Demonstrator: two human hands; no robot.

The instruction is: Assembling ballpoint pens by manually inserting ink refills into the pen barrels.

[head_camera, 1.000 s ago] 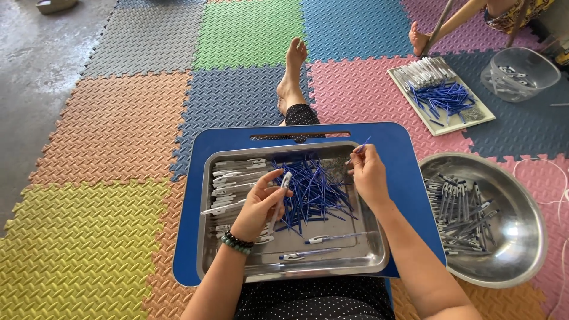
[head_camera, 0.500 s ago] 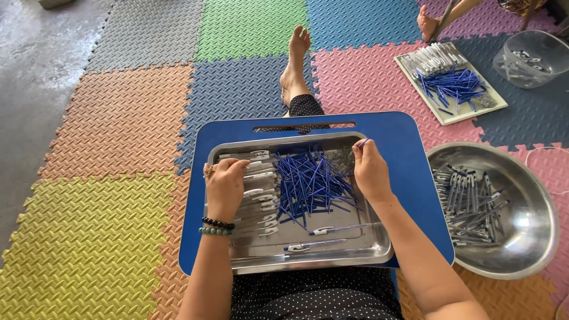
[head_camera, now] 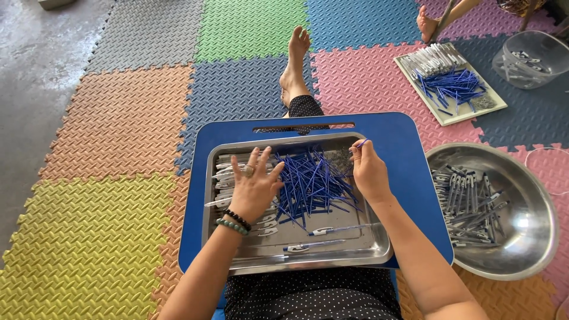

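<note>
Left hand lies flat, grip wide, on the pen barrels left of centre; right hand pinches a blue refill, heap between

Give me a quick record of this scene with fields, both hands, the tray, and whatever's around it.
left hand: left hand lies flat, fingers spread, on the row of white pen barrels
right hand: right hand pinches one blue refill at its fingertips
tray: metal tray on a blue lap desk, with a pile of blue refills in the middle and two assembled pens near the front
right of tray: round metal bowl holding pens
far right: second tray with refills, clear tub
floor: coloured foam mats
</note>
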